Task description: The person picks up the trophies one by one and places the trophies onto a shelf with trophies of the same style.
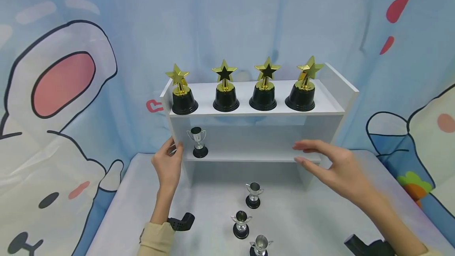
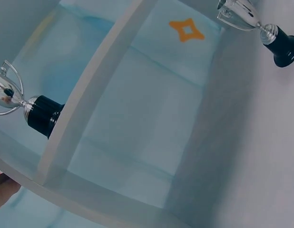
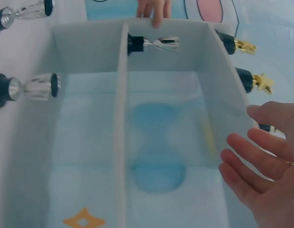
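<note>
A white shelf (image 1: 256,160) stands against the curtain. My left hand (image 1: 168,168) grips the edge of its left side panel, thumb on the inner side; in the left wrist view part of the hand (image 2: 4,194) shows at the lower left. Just beside that panel, a small silver cup trophy (image 1: 198,141) stands upright on the middle level. My right hand (image 1: 337,167) hovers in front of the shelf's right side, fingers and thumb apart, holding nothing. The right wrist view shows the same hand (image 3: 273,164) with its fingers spread.
On the top level stand several gold star trophies with black bases, such as the leftmost one (image 1: 183,100). Three silver cups stand on the white table (image 1: 213,208) before the shelf: a far one (image 1: 254,195), a middle one (image 1: 241,224) and a near one (image 1: 260,245).
</note>
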Demonstrator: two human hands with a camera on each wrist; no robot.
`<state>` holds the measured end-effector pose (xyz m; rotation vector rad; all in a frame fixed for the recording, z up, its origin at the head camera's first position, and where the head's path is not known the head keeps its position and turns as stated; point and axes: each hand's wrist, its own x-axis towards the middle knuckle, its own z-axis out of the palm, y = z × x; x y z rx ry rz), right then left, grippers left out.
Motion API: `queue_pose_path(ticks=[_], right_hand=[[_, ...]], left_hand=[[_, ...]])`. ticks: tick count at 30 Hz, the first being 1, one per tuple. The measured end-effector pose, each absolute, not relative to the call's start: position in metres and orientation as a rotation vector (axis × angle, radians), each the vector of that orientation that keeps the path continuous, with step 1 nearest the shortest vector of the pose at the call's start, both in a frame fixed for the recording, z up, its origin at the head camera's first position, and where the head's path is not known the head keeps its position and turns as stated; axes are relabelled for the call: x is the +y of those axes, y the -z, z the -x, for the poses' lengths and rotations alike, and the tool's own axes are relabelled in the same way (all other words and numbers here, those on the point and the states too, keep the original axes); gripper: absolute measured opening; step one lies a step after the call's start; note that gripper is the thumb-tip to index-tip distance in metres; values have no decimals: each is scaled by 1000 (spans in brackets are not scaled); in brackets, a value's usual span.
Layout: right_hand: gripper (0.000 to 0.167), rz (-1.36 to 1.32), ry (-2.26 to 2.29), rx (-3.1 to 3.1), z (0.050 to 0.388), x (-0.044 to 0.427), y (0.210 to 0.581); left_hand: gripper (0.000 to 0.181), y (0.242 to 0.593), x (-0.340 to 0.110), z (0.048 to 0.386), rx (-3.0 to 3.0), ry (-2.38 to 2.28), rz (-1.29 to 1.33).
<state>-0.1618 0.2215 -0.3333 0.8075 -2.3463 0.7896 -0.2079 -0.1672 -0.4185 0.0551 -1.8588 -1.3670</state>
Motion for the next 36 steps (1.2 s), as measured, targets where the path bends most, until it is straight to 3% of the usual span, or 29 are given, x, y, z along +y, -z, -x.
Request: queue_pose_path(ticks=[18, 26, 36], right_hand=[[33, -812, -1063, -2454, 177, 192, 438], [42, -769, -1184, -2530, 185, 170, 483], [46, -695, -1323, -2577, 190, 158, 506]], left_hand=[[29, 416, -167, 206, -1888, 1338, -83], [30, 417, -169, 206, -1908, 1322, -69], [29, 418, -167, 206, -1888, 1310, -71]])
